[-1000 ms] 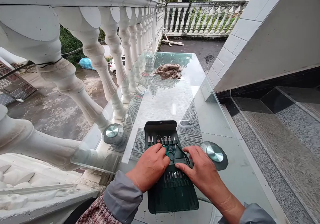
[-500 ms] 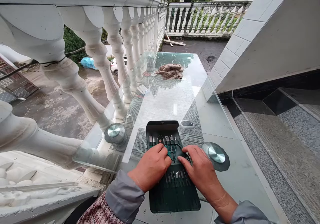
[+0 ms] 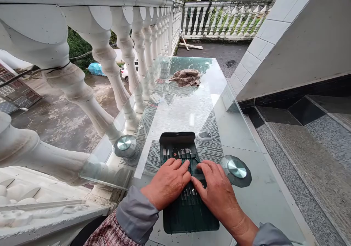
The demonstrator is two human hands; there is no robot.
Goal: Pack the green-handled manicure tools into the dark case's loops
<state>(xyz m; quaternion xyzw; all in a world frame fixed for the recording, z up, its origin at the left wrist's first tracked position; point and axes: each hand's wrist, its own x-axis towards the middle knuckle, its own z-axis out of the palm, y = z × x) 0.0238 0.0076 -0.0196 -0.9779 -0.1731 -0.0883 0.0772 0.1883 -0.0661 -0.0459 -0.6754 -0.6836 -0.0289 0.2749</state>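
A dark green tool case (image 3: 189, 218) lies open on the glass table (image 3: 189, 110), with small metal grooming tools (image 3: 181, 153) held in its loops. My left hand (image 3: 167, 182) rests on the left half of the case, fingers curled down onto the tools. My right hand (image 3: 216, 191) lies on the right half, its thumb and forefinger meeting the left fingers near the case's middle. Both hands press on or pinch the tools; what exactly each holds is hidden by the fingers.
Round metal table fittings sit left (image 3: 124, 145) and right (image 3: 237, 169) of the case. A brown cloth (image 3: 186, 77) lies at the table's far end. A white balustrade (image 3: 109, 63) runs along the left; a tiled wall (image 3: 274, 37) and steps (image 3: 301, 140) stand right.
Both hands have drawn together over the middle of the case; the scissor handles visible between them earlier are now covered by the fingers.
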